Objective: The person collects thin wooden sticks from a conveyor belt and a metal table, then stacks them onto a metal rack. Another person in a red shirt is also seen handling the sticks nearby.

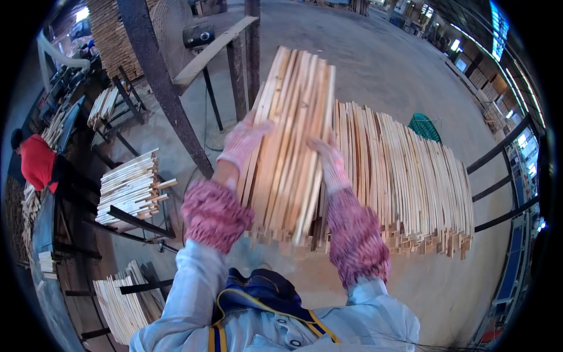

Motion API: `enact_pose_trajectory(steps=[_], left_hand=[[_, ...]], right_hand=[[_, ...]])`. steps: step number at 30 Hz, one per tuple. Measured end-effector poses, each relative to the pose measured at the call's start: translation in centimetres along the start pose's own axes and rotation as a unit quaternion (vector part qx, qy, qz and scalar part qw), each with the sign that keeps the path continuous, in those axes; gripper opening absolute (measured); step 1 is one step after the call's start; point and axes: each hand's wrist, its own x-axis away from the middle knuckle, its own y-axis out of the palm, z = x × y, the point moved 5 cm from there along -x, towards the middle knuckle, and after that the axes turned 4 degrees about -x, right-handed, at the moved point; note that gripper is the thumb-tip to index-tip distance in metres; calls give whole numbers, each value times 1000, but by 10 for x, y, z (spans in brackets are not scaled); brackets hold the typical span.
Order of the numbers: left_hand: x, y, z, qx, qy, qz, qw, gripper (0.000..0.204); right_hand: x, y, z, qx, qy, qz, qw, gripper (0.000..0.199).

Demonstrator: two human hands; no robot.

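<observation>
A bundle of long, thin wooden strips is clasped between my two gloved hands, tilted above a stack. My left hand, in a pale pink knitted glove, presses on its left side. On the right side my right hand grips the edge, its fingers wrapped over the strips. Fluffy pink cuffs cover both forearms. Beneath and to the right lies a wide row of similar wooden strips, packed side by side with uneven near ends. The bundle hides the left part of that row.
Dark metal posts and a fan stand at the far left. Smaller strip piles rest on racks to the left, near a person in red. A green basket sits behind the row; metal bars extend to its right.
</observation>
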Motion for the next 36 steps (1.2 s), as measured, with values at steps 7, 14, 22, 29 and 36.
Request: enact_pose_trajectory(steps=[7,14,22,29,36], left_hand=[[89,10,24,-315,125,183,923,63],[86,7,10,-308,72,143,938,45],[3,9,-5,-359,-194,-14,913,38],[50,22,74,-327,-34,7,944,48],[181,20,67,-214,311,89,922,77]], right_hand=[[-98,48,83,147,-102,-126,976,40],[-110,50,80,70,-2,-64,996,63],[-71,30,16,495,-31,-172,851,79],[-48,47,-13,80,-110,-128,982,65],[-77,-24,37,-65,118,-111,985,59]])
